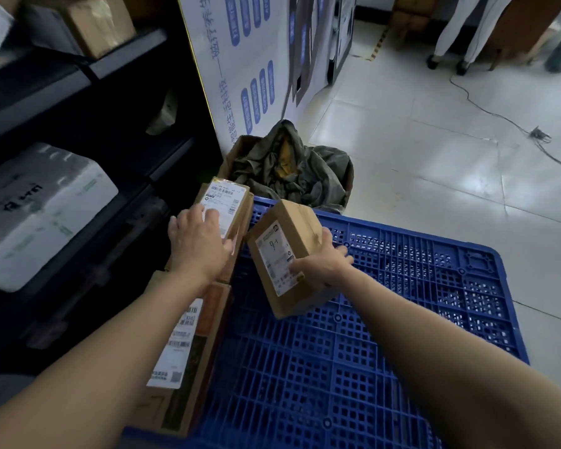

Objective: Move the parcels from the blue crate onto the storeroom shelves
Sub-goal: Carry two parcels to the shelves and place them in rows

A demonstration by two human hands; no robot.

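A blue perforated crate (402, 286) fills the lower right. My right hand (321, 262) grips a small cardboard parcel marked "9-1" (282, 234), tilted up off the crate floor. My left hand (198, 241) lies on top of a second labelled cardboard parcel (227, 196) at the crate's left edge, fingers spread over its white label. A longer brown parcel with a white label (191, 351) lies under my left forearm. The dark storeroom shelves (78, 131) stand at the left.
The shelves hold a white foam box (39, 215) and a cardboard box (91, 24) higher up. An open carton stuffed with olive cloth (292, 166) stands behind the crate, against a white printed board (250, 59). A cable (499, 115) crosses the tiled floor; a person's legs (460, 30) are far right.
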